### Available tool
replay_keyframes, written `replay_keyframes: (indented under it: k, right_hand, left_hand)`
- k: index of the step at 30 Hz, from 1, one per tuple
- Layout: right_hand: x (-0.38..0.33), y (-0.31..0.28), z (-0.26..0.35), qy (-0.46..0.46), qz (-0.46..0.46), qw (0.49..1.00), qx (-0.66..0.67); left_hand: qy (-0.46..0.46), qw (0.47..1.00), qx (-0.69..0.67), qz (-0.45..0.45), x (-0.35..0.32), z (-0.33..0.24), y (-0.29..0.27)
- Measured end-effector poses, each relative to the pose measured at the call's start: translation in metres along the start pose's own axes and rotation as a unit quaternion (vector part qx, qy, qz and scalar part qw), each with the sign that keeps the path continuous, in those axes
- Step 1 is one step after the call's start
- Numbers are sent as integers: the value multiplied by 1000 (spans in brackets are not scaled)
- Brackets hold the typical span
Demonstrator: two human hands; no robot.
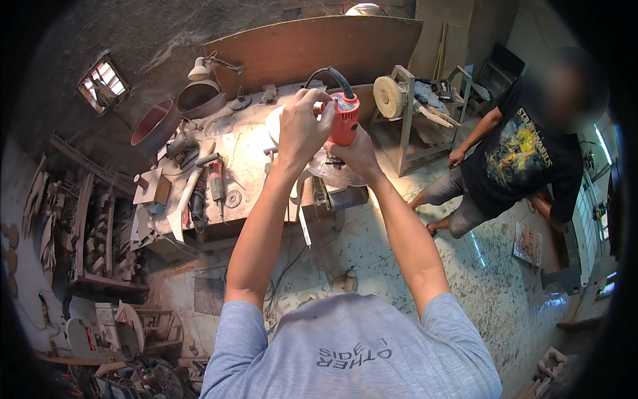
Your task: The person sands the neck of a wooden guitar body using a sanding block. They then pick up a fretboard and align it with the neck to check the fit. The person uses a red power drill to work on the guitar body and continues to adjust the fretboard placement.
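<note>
A red trim router (344,126) stands upright at the near right corner of the workbench, its black cord rising from the top. My right hand (357,154) is wrapped around the lower part of its body. At its top left side, my left hand (304,126) has bent fingers and thumb closed against the housing. Below my hands shows a clear plastic base (337,171), partly hidden by my right hand. The piece under the base is hard to make out. A clamp bar (304,227) hangs down at the bench edge beside my left forearm.
On the dusty workbench (242,173) lie a red and grey angle grinder (216,181) and a loose disc (232,199). A desk lamp (199,69) stands behind. To the right are a wooden stand with a round wheel (389,97) and another person (525,146).
</note>
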State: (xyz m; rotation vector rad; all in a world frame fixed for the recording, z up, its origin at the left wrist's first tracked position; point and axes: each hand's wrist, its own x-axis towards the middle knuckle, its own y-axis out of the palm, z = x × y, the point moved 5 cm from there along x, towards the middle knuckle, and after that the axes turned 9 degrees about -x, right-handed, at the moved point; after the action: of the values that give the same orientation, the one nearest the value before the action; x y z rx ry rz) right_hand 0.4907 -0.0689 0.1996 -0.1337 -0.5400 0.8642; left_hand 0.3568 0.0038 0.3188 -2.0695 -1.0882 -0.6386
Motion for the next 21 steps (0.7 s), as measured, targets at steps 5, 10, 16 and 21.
replay_keyframes:
  k: [5, 10, 16, 21]
  right_hand:
    - [-1, 0, -2, -7, -2, 1000, 16]
    - [-1, 2, 0, -4, 25, 998, 63]
    - [0, 0, -5, -9, 20, 999, 34]
    - [0, 0, -6, 2, 32, 999, 21]
  left_hand:
    - [2, 1000, 10, 2, -1, -4, 0]
    - [1, 1000, 21, 3, -2, -7, -1]
    - [-34, 998, -58, 2, -9, 3, -1]
    - [0, 998, -59, -12, -10, 4, -1]
